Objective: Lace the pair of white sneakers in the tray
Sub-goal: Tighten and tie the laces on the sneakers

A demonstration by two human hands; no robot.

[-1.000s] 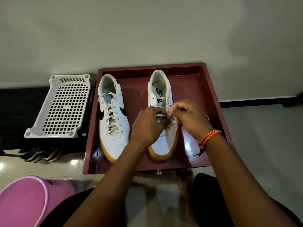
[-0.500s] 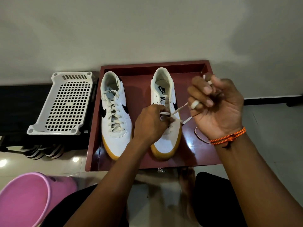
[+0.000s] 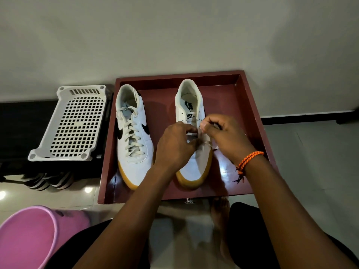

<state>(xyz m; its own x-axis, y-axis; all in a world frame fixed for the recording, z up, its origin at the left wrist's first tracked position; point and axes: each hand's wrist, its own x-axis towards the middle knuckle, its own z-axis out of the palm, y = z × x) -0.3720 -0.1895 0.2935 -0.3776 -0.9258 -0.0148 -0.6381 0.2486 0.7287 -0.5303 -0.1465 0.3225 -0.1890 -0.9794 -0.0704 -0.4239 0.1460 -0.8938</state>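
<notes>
Maroon tray (image 3: 250, 105) sits on the floor against the wall, holding two white sneakers side by side, toes toward the near rim.

Left sneaker (image 3: 134, 160): placed along the tray's left wall, heel near the far left corner. Its lace (image 3: 132, 134) is threaded through the eyelets in crossed rows. Black swoosh marks show on both flanks; the sole is tan.

Right sneaker (image 3: 192, 167): placed near the tray's centre, well apart from the right wall. Its upper eyelets carry no lace. Both hands work over its eyelet area.

Left hand (image 3: 174, 144): fingers curled, thumb and forefinger pinching the white lace (image 3: 203, 145) at the sneaker's left eyelet row. The grip is narrow and closed on the lace.

Right hand (image 3: 225, 134): fingers curled, fingertips pinching the same lace at the right eyelet row, just beside the left hand. The exact lace end is hidden under the fingers. An orange braided band (image 3: 249, 159) circles this wrist.

White perforated basket (image 3: 73, 123) lies upside down on a black shelf, just beside the tray's left wall. Pink bucket (image 3: 29, 235) stands at the lower left, near the person's knee.
</notes>
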